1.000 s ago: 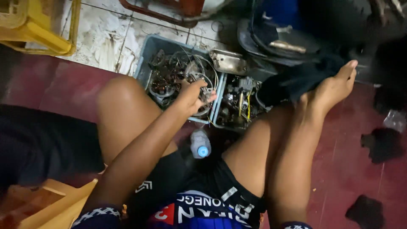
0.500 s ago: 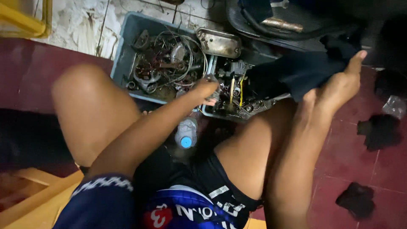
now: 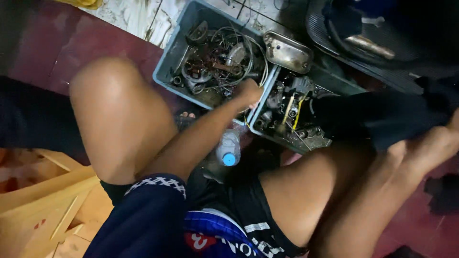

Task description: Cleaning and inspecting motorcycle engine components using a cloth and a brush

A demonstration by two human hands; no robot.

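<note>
Down low, left hand reaches between two parts-filled grey bins.

The left hand was stretched forward between the bare knees, its arm running straight from the patterned sleeve cuff, the fingers curled under so that only the back of the hand and the knuckles showed. The right hand reached out to the far right, forearm extended past the right thigh, its fingers partly cut by the edge of view, so their closure could not be told.
</note>
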